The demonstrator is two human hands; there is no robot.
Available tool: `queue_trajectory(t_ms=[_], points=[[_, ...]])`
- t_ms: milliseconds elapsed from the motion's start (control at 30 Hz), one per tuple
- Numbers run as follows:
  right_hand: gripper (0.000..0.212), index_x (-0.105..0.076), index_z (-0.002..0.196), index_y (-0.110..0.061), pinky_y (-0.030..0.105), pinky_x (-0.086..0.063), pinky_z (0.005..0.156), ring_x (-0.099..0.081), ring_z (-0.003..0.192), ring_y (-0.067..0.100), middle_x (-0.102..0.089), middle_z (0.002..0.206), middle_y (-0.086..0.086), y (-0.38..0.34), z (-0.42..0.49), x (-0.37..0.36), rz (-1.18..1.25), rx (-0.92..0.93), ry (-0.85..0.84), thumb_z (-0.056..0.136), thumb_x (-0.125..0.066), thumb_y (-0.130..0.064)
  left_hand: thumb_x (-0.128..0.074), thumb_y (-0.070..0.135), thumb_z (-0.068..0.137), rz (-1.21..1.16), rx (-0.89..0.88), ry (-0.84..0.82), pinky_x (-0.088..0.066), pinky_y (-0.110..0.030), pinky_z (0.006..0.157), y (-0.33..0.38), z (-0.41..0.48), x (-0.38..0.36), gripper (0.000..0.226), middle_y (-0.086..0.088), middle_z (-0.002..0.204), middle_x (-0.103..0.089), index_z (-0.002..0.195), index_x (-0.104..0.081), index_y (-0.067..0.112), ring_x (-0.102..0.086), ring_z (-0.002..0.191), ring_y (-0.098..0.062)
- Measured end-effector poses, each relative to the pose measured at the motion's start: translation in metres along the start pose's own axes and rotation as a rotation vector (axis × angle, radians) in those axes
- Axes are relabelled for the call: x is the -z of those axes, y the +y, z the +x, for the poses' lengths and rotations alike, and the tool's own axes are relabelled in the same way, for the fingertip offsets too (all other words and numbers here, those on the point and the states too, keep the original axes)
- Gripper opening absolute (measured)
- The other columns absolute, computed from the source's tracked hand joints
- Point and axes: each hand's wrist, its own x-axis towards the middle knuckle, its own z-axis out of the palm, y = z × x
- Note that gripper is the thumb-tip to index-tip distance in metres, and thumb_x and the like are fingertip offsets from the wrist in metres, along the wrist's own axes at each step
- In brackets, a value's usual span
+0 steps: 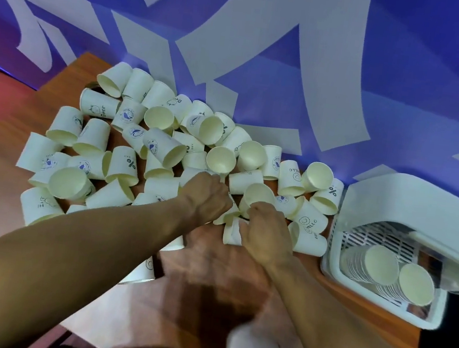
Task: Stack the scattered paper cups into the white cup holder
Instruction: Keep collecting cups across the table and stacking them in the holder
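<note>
Wall [272,18]: blue, with huge white letter shapes cut off by the frame, so no word can be read.
Desk [209,273]: brown wood grain, set against the wall, carrying the cups and the holder.
Paper cups [161,147]: a loose cream-white heap over the far and left parts of the desk, most on their sides, some with their mouths toward the camera.
White cup holder [394,195]: a plastic basket with slotted walls at the right end of the desk, just beside the heap.
Nested stacks [380,263]: two rows of cups lying side by side in the holder, mouths toward the camera.
Left hand [207,197]: back up at the near edge of the heap, fingers curled under and hidden; what they hold cannot be told.
Right hand [267,231]: just beside the left, fingers curled round a lying cup [230,232] at the near edge of the heap.
"HELLO" cups [308,222]: dark print with a smiley face, between the right hand and the holder.
"%" cup [129,160]: "DAY" printed beside the sign.
"Bear" cup [99,108]: the word reads upside down, beside a small animal drawing.
Whale emblem [126,116]: a round blue badge seen on several cups, its ring of lettering too small to read.
</note>
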Motion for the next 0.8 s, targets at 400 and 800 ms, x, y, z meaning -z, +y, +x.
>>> queue_trajectory(t_ms=[400, 800], points=[[0.017, -0.066, 0.075, -0.015, 0.033, -0.04, 0.069, -0.056, 0.069, 0.023, -0.062, 0.075, 0.0, 0.023, -0.048, 0.051, 0.1, -0.028, 0.439, 0.066, -0.056, -0.004, -0.034, 0.012, 0.095, 0.06, 0.011, 0.296, -0.035, -0.038, 0.082, 0.028, -0.024, 0.077, 0.03, -0.007, 0.103, -0.062, 0.121, -0.048, 0.015, -0.051, 0.103, -0.03], [0.042, -0.066, 0.11, -0.004, 0.041, -0.055, 0.071, -0.066, 0.08, 0.034, -0.071, 0.094, 0.012, 0.119, -0.169, 0.105, 0.122, -0.225, 0.799, 0.07, -0.072, 0.005, -0.066, 0.0, 0.065, -0.066, -0.126, 0.741, -0.031, -0.031, 0.053, 0.145, -0.006, 0.15, 0.018, -0.009, 0.071, -0.058, 0.08, -0.064, 0.01, -0.053, 0.06, -0.031]])
